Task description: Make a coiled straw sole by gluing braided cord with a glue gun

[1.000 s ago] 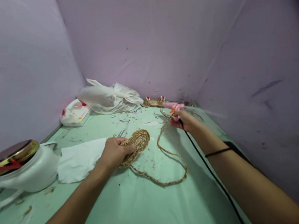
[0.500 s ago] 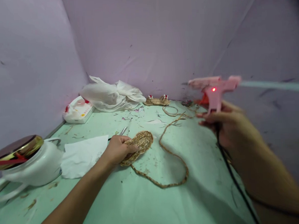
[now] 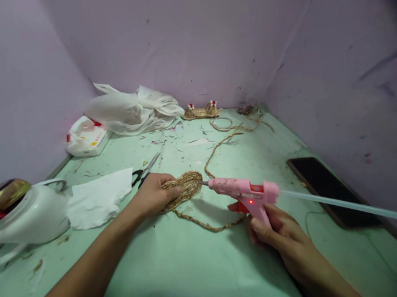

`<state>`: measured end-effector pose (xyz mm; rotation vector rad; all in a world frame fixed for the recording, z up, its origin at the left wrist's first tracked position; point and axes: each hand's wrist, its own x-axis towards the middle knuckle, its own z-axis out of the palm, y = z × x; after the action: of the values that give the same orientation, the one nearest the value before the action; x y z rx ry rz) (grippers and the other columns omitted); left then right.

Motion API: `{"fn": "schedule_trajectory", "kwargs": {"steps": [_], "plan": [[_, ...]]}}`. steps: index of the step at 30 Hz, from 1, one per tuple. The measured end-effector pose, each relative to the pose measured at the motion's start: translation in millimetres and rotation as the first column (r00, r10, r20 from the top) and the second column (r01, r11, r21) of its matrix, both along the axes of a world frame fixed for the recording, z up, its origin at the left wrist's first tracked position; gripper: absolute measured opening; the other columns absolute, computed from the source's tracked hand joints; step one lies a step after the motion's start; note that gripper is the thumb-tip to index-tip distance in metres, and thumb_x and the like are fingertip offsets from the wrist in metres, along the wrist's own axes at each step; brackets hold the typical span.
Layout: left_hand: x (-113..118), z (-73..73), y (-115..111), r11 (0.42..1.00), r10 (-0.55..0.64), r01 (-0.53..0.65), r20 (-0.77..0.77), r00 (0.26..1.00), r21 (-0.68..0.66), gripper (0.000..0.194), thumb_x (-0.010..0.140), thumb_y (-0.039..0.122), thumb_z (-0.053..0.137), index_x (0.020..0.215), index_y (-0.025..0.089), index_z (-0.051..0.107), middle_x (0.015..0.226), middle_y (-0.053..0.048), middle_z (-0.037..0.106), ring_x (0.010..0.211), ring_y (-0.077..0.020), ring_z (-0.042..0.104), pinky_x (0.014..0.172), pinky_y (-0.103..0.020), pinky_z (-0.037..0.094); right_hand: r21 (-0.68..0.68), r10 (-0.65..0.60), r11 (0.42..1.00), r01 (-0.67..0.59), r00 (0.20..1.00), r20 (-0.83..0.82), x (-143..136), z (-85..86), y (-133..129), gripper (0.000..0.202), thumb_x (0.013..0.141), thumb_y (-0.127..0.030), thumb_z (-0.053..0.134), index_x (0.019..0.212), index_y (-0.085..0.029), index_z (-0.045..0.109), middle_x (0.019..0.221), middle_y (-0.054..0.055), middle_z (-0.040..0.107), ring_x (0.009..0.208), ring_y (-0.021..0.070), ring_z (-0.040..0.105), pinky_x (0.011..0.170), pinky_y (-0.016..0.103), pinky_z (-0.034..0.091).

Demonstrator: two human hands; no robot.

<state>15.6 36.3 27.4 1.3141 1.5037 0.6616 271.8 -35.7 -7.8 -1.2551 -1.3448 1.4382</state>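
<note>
Now | left hand (image 3: 153,196) grips woven sole (image 3: 184,188) | right hand (image 3: 277,233) grips glue gun (image 3: 244,192), nozzle at sole's edge

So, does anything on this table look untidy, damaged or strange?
Small paper scraps and brownish stains litter the green table, mostly toward the back and the left edge. The scissors lie open beside a crumpled tissue. The woven sole and pink glue gun look undamaged.
</note>
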Motion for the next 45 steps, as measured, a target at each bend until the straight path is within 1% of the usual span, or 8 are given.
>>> {"fn": "schedule_trajectory", "kwargs": {"steps": [17,29,31,33,35,37,41,45], "plan": [[-1,-1.7,3,0.972,0.141,-0.064,0.346,0.928,-0.225,0.035,0.055,0.044,0.071,0.062,0.010,0.063,0.054,-0.008,0.063,0.052,-0.0173,0.058,0.056,-0.031,0.047,-0.031,-0.026,0.999,0.026,1.000,-0.002,-7,1.7,-5,0.031,0.078,-0.050,0.059,0.090,-0.021,0.065,0.055,-0.001,0.051,0.052,0.0151,0.045,0.050,0.027,0.034],[3,-1.6,-4,0.995,0.020,-0.015,-0.049,0.999,0.104,0.018,0.060,0.029,0.069,0.066,0.014,0.064,0.054,0.000,0.058,0.049,-0.0126,0.050,0.047,-0.024,0.036,-0.100,-0.187,0.980,0.170,0.962,-0.197,-3,5.1,8,0.035,0.074,-0.047,0.065,0.096,-0.019,0.067,0.054,-0.001,0.054,0.048,0.0123,0.044,0.044,0.025,0.037],[5,0.7,-11,0.875,0.046,0.076,-0.240,0.970,0.477,0.010,0.068,0.024,0.064,0.072,0.015,0.066,0.065,-0.003,0.063,0.058,-0.0148,0.055,0.054,-0.026,0.041,-0.208,-0.270,0.954,0.217,0.922,-0.278,-5,13.1,20,0.034,0.067,-0.041,0.073,0.091,-0.018,0.068,0.064,0.002,0.060,0.049,0.0108,0.046,0.041,0.022,0.039],[8,-0.4,-19,0.493,0.149,0.324,-0.445,0.883,0.808,0.011,0.073,0.015,0.057,0.078,0.016,0.066,0.076,-0.007,0.067,0.068,-0.0171,0.058,0.061,-0.027,0.044,-0.295,-0.335,0.924,0.245,0.890,-0.310,-12,22.3,32,0.032,0.061,-0.035,0.079,0.085,-0.017,0.069,0.082,0.005,0.066,0.054,0.0104,0.052,0.041,0.020,0.044],[11,-4.5,-26,0.112,0.250,0.539,-0.549,0.798,0.835,0.018,0.071,0.007,0.055,0.083,0.013,0.066,0.078,-0.009,0.068,0.071,-0.0195,0.059,0.062,-0.030,0.046,-0.330,-0.335,0.916,0.229,0.888,-0.314,-22,29.4,40,0.033,0.059,-0.034,0.081,0.083,-0.016,0.068,0.093,0.006,0.067,0.061,0.0119,0.058,0.045,0.020,0.048],[14,-9.2,-30,-0.076,0.284,0.641,-0.600,0.748,0.764,0.022,0.069,0.004,0.053,0.086,0.009,0.065,0.078,-0.011,0.068,0.074,-0.0225,0.059,0.063,-0.033,0.047,-0.333,-0.314,0.919,0.209,0.901,-0.299,-34,31.5,44,0.037,0.059,-0.037,0.081,0.085,-0.015,0.067,0.088,0.007,0.067,0.064,0.0138,0.061,0.047,0.021,0.050],[20,-13.0,-35,-0.100,0.221,0.667,-0.637,0.739,0.739,0.022,0.073,0.006,0.047,0.086,0.008,0.064,0.077,-0.011,0.067,0.077,-0.0243,0.059,0.063,-0.036,0.049,-0.305,-0.263,0.938,0.165,0.911,-0.317,-49,23.2,45,0.043,0.051,-0.029,0.083,0.087,-0.012,0.065,0.077,0.005,0.068,0.066,0.0166,0.062,0.058,0.026,0.051],[22,-9.9,-37,0.211,-0.060,0.552,-0.553,0.831,0.807,0.028,0.076,0.032,0.059,0.090,0.008,0.063,0.086,-0.014,0.064,0.082,-0.0261,0.056,0.069,-0.041,0.048,-0.179,-0.277,0.955,0.235,0.923,-0.267,-44,14.9,52,0.039,0.046,-0.024,0.083,0.077,-0.014,0.061,0.070,0.003,0.066,0.064,0.0176,0.060,0.062,0.030,0.049]]}}
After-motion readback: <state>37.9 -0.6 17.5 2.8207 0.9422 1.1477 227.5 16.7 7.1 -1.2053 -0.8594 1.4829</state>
